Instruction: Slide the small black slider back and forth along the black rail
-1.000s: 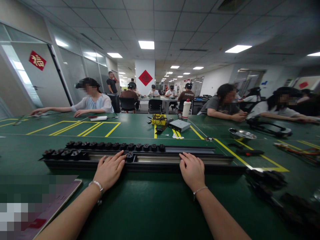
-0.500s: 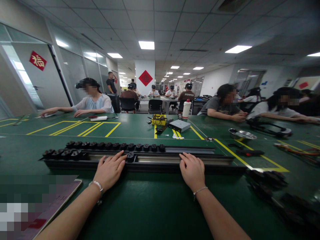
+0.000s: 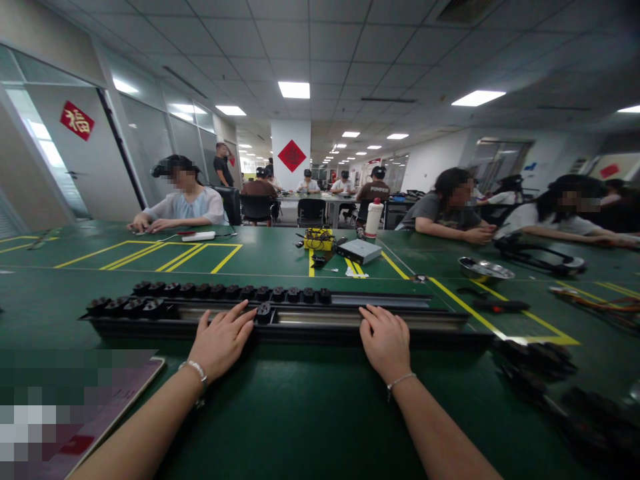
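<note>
Two long black rails lie side by side across the green table point(image 3: 310, 400). The far rail point(image 3: 380, 301) carries a row of several black round modules. In the near rail point(image 3: 320, 319), several modules point(image 3: 135, 307) sit at the left end and a single module point(image 3: 264, 313) stands near the middle. My left hand point(image 3: 223, 337) rests on the near rail, fingers extended, its fingertips beside the single module. My right hand point(image 3: 385, 337) lies on the same rail further right, fingers spread a little, with nothing visible in it.
More black modules point(image 3: 540, 360) lie at the right. Beyond the rails are a metal bowl point(image 3: 485, 268), a grey box point(image 3: 359, 251) and a white bottle point(image 3: 373, 219). A pink-purple board point(image 3: 120, 400) is at the lower left. People sit across the table.
The single module and my left fingertips have shifted slightly right. My right hand is almost unmoved. A person at the far left has drawn an outstretched hand inward.
</note>
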A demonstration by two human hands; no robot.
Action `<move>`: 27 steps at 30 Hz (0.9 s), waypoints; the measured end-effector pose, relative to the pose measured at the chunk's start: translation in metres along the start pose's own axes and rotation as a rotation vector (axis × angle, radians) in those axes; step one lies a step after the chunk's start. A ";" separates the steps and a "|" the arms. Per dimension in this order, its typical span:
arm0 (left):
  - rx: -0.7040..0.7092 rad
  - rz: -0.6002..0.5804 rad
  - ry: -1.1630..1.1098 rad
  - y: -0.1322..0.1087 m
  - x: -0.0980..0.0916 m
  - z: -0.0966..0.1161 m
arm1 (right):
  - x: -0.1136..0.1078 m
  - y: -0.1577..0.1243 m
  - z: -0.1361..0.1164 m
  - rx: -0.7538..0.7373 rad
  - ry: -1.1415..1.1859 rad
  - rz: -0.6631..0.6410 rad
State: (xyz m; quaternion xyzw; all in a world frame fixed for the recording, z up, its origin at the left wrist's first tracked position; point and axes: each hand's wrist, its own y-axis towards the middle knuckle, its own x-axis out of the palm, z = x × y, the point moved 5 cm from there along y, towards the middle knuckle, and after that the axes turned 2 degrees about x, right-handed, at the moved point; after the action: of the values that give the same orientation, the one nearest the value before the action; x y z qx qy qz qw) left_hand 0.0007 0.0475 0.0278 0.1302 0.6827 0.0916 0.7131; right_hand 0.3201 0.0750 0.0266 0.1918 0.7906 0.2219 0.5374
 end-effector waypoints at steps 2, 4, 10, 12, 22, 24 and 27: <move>0.002 0.001 0.006 0.000 0.000 0.000 | 0.000 0.000 0.000 0.001 -0.001 0.000; 0.005 0.001 0.015 0.000 0.001 0.000 | 0.000 0.000 0.000 -0.002 0.000 0.002; 0.021 0.035 0.030 -0.001 0.001 0.001 | -0.001 0.000 -0.001 -0.015 0.001 0.012; 0.025 0.044 0.034 -0.002 0.002 0.002 | -0.001 0.000 -0.001 -0.013 0.000 0.009; 0.119 0.118 0.024 -0.004 0.009 0.006 | 0.000 0.000 0.001 -0.025 -0.011 0.014; 0.141 0.115 0.017 -0.004 0.010 0.007 | 0.000 0.000 0.001 -0.024 -0.012 0.017; 0.147 0.107 0.003 -0.004 0.009 0.008 | 0.000 0.000 0.001 -0.019 -0.012 0.014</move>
State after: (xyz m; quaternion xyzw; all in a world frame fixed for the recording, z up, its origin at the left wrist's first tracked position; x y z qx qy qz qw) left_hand 0.0091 0.0461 0.0185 0.2184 0.6807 0.0795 0.6947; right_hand 0.3208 0.0749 0.0265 0.1936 0.7839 0.2319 0.5424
